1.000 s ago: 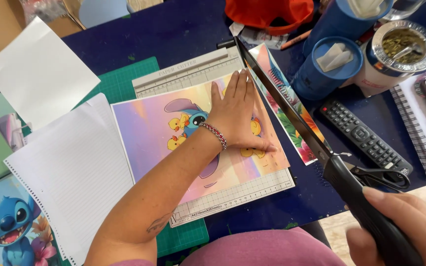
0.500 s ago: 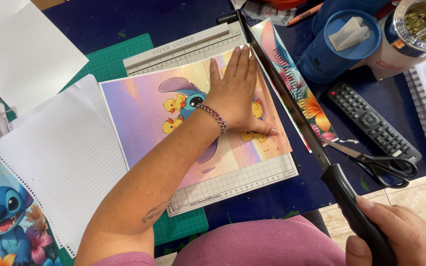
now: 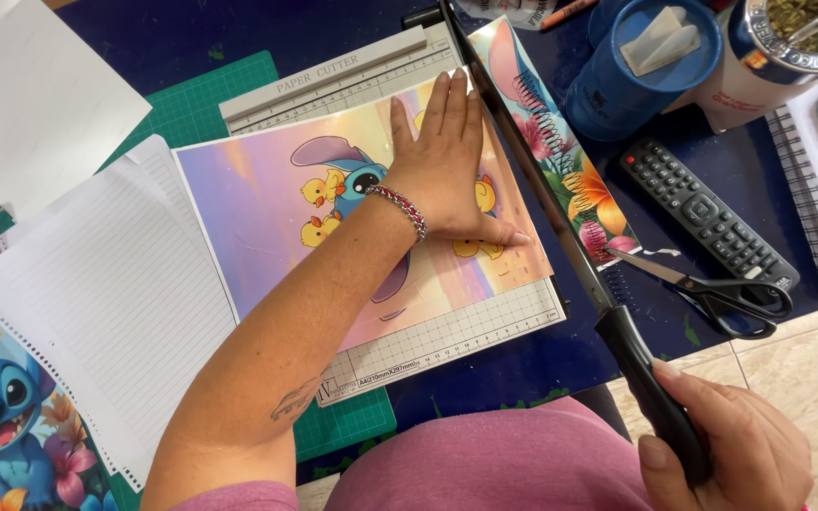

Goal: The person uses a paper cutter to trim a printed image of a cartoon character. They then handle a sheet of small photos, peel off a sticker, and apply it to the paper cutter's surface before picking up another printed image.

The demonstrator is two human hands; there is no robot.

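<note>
**Cartoon print pinned flat on the paper cutter, blade arm in your grip**

Cartoon print [image 3: 267, 218] lies on the grey paper cutter [image 3: 447, 336], its long axis running left to right across the cutter bed, with its right edge up against the blade line. Your left hand [image 3: 442, 156] covers the middle of the picture, so part of the blue character and one of the yellow ducks are hidden beneath your palm and wrist. That hand lies flat and spread, fingers pointing away from you, thumb stretched toward the blade arm.

Your right hand [image 3: 731, 445] is wrapped tightly round the black handle [image 3: 650, 393] of the blade arm [image 3: 523, 170]. The arm runs diagonally from the top of the view down to your right hand; its pivot end is cut off at the upper edge, and you cannot tell whether it is fully down on the bed.

A printed strip with flowers [image 3: 560, 161] lies just beyond the blade, partly masked by it. Scissors [image 3: 712, 289] and a remote control [image 3: 702, 213] rest to the right on the dark blue table [image 3: 191, 38]. Lined sheets [image 3: 97, 303] lie left of the cutter, touching the print's edge.
</note>
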